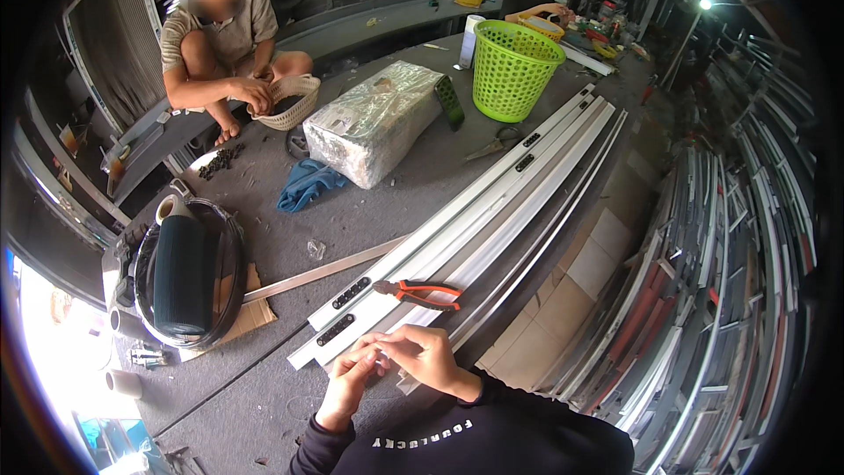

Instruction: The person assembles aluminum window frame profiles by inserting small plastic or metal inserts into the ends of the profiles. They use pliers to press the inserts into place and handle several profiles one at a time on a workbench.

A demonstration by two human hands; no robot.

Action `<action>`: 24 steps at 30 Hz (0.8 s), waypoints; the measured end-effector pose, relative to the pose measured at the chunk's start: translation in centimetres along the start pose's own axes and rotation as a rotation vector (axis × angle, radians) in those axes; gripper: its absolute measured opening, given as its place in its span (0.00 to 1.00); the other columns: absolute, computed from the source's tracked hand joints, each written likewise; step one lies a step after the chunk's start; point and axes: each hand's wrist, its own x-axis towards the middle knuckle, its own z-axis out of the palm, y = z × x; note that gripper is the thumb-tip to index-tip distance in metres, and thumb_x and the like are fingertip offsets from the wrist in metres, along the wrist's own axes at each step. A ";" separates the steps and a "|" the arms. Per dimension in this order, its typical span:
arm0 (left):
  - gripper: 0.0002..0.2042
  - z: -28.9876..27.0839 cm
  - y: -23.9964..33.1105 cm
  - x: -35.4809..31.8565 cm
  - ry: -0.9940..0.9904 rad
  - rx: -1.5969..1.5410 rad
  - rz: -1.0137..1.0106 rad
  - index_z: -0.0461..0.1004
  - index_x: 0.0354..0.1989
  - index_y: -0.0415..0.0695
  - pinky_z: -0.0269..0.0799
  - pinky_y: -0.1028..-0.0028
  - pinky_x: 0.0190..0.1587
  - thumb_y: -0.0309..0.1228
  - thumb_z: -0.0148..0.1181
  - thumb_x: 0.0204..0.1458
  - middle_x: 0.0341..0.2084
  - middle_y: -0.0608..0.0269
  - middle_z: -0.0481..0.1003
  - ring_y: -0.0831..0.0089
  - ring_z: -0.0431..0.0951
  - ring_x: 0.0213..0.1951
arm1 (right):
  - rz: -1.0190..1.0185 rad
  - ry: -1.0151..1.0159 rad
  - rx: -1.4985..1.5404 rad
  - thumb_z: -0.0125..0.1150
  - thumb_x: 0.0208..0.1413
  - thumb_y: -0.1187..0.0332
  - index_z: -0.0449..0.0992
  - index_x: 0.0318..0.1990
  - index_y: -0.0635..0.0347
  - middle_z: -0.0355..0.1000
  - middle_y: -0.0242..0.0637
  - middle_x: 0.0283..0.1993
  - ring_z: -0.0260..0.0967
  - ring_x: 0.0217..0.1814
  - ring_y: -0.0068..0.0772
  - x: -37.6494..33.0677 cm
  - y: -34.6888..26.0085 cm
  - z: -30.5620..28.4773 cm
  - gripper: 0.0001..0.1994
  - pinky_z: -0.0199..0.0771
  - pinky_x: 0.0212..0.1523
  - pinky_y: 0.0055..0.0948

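Note:
My left hand (349,380) and my right hand (425,357) meet close to my body, fingertips pinched together. Whatever lies between them is too small to make out. Just beyond are long white metal profiles (444,227) running away to the upper right. Black slotted fittings (336,331) sit in their near ends, and more are set farther along. A pair of pliers (422,294) with orange and black handles rests across the profiles, a little past my right hand, touched by neither hand.
A foil-wrapped box (374,119), a blue cloth (309,185), scissors (497,142) and a green basket (514,70) stand on the grey table. Left are a dark cylindrical speaker (186,277) and coiled cable. One person (220,53) reaches into a beige basket (294,105); another works farther back. Profile stacks (694,299) fill the right.

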 end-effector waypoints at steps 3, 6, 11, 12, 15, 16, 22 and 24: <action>0.10 -0.2 0.0 0.0 0.045 0.119 0.050 0.83 0.39 0.36 0.68 0.75 0.45 0.31 0.60 0.62 0.50 0.62 0.72 0.77 0.72 0.42 | 0.130 -0.036 0.091 0.68 0.58 0.75 0.78 0.36 0.65 0.79 0.34 0.27 0.76 0.26 0.17 -0.2 -0.3 0.0 0.04 0.74 0.27 0.19; 0.07 -0.4 -0.1 0.0 0.104 0.241 0.138 0.84 0.38 0.38 0.68 0.74 0.47 0.29 0.65 0.58 0.45 0.61 0.75 0.75 0.74 0.43 | 0.223 -0.103 0.169 0.66 0.60 0.73 0.78 0.38 0.66 0.78 0.30 0.29 0.75 0.29 0.15 -0.4 -0.5 -0.2 0.05 0.73 0.30 0.17; 0.05 -1.0 0.4 0.1 0.104 0.414 0.232 0.84 0.36 0.38 0.69 0.73 0.49 0.25 0.70 0.52 0.37 0.61 0.80 0.74 0.76 0.42 | 0.399 -0.250 0.362 0.63 0.63 0.71 0.77 0.40 0.65 0.75 0.28 0.31 0.72 0.31 0.15 -0.1 -0.2 -0.6 0.06 0.72 0.32 0.17; 0.04 -0.9 0.3 0.2 0.129 0.433 0.249 0.84 0.34 0.37 0.71 0.73 0.47 0.25 0.69 0.52 0.32 0.61 0.81 0.73 0.78 0.39 | 0.398 -0.262 0.380 0.62 0.64 0.70 0.76 0.41 0.65 0.75 0.28 0.32 0.72 0.31 0.15 -0.1 -0.2 -0.6 0.06 0.72 0.32 0.17; 0.04 -0.7 0.1 0.2 0.175 0.413 0.250 0.83 0.32 0.37 0.72 0.73 0.45 0.24 0.69 0.52 0.32 0.60 0.82 0.73 0.79 0.37 | 0.428 -0.276 0.424 0.61 0.65 0.70 0.75 0.42 0.64 0.75 0.29 0.33 0.72 0.32 0.15 0.0 -0.2 -0.6 0.06 0.72 0.32 0.17; 0.04 -0.6 0.1 0.2 0.189 0.424 0.249 0.83 0.32 0.37 0.72 0.73 0.45 0.24 0.69 0.52 0.31 0.60 0.82 0.73 0.79 0.36 | 0.444 -0.280 0.454 0.61 0.65 0.71 0.74 0.42 0.64 0.75 0.29 0.33 0.72 0.32 0.15 0.0 -0.2 -0.6 0.06 0.72 0.32 0.17; 0.04 -0.9 -0.5 0.0 0.254 0.470 0.301 0.81 0.31 0.36 0.74 0.74 0.42 0.24 0.68 0.54 0.31 0.59 0.81 0.74 0.79 0.34 | 0.524 -0.288 0.485 0.60 0.65 0.71 0.74 0.42 0.64 0.75 0.30 0.35 0.73 0.33 0.16 0.2 -0.6 -0.7 0.05 0.73 0.34 0.18; 0.04 -0.9 -0.9 0.0 0.292 0.417 0.328 0.80 0.33 0.36 0.74 0.75 0.41 0.25 0.67 0.56 0.31 0.60 0.81 0.75 0.79 0.33 | 0.514 -0.279 0.448 0.61 0.65 0.71 0.74 0.43 0.64 0.76 0.30 0.36 0.73 0.34 0.16 0.3 -0.7 -0.7 0.05 0.73 0.35 0.18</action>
